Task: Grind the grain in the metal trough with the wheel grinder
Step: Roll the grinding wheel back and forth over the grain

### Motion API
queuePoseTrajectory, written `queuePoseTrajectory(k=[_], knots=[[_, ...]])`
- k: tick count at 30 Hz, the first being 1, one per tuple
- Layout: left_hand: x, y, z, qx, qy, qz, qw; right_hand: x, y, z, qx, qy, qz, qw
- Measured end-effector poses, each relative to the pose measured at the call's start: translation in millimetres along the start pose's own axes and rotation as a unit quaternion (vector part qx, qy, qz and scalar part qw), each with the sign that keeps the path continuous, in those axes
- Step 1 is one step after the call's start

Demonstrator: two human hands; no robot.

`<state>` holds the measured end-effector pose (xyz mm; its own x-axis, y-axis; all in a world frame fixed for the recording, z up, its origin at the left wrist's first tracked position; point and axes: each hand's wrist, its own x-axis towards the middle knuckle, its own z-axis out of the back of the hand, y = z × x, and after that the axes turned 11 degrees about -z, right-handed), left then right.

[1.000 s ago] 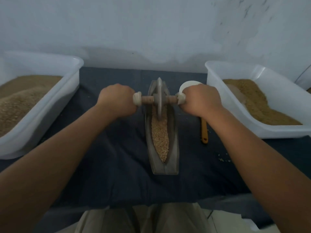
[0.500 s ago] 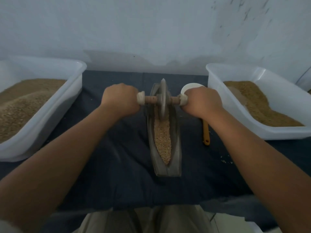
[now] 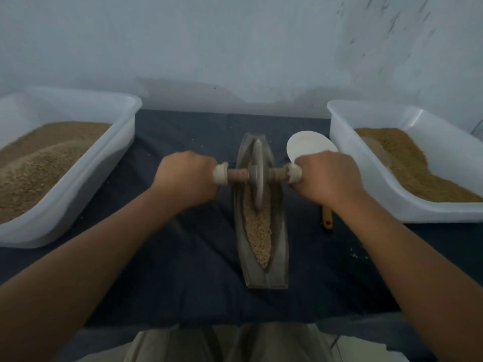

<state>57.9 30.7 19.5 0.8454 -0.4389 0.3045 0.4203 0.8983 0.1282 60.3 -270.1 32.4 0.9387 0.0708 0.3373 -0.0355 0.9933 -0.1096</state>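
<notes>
A long boat-shaped metal trough (image 3: 279,259) lies lengthwise on the dark cloth in front of me. Pale grain (image 3: 258,233) fills its groove from the middle to the near tip. The wheel grinder (image 3: 257,173), a thin grey disc on a wooden axle, stands upright in the far half of the groove. My left hand (image 3: 187,178) grips the axle's left handle. My right hand (image 3: 328,177) grips the right handle. The fingers hide both handle ends.
A white plastic tub (image 3: 122,142) of brown grain stands at the left. A second white tub (image 3: 342,152) with finer brown meal stands at the right. A white scoop (image 3: 309,146) with an orange handle lies between the trough and the right tub. A pale wall rises behind.
The wheel has rolled a little toward me along the groove, and both hands came back with it.
</notes>
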Motion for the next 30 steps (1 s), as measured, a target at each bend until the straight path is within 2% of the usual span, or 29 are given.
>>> queuePoseTrajectory(k=[4, 7, 8, 10, 12, 15, 18, 20, 22, 24, 27, 28, 30], knots=[[41, 0, 13, -0.009, 0.023, 0.015, 1.000, 34, 3, -4, 0.001, 0.010, -0.044, 0.999], [7, -5, 21, 0.007, 0.052, -0.022, 0.998, -2, -4, 5, 0.028, 0.088, -0.029, 0.995], [-14, -8, 22, 0.024, 0.039, -0.046, 0.998, -23, -8, 10, 0.039, 0.091, -0.010, 0.995], [-52, -15, 27, 0.040, -0.018, -0.100, 0.994, -61, -13, 24, 0.078, 0.048, 0.031, 0.995], [-63, -12, 28, 0.027, -0.070, -0.126, 0.989, -71, -16, 28, 0.071, 0.011, 0.053, 0.996], [-37, -11, 16, 0.030, -0.037, -0.072, 0.996, -46, -10, 10, 0.020, 0.033, 0.001, 0.999], [20, -5, 7, 0.020, 0.001, 0.009, 1.000, 2, 0, -8, 0.010, -0.007, -0.038, 0.999], [44, 1, 9, 0.001, 0.024, 0.026, 0.999, 24, 8, -8, 0.009, -0.008, -0.053, 0.999], [42, 2, 15, -0.016, 0.053, 0.022, 0.998, 29, 8, -1, 0.003, 0.035, -0.056, 0.998], [13, -1, 17, -0.030, 0.080, -0.001, 0.996, 8, 1, 15, 0.020, 0.121, -0.034, 0.992], [-45, -8, 14, 0.009, 0.010, -0.056, 0.998, -35, -13, 42, 0.071, 0.250, 0.026, 0.965], [-57, -10, 14, 0.026, -0.020, -0.070, 0.997, -41, -14, 46, 0.071, 0.258, 0.032, 0.963], [-58, -10, 10, 0.052, -0.064, -0.061, 0.995, -37, -11, 38, 0.037, 0.211, 0.028, 0.976]])
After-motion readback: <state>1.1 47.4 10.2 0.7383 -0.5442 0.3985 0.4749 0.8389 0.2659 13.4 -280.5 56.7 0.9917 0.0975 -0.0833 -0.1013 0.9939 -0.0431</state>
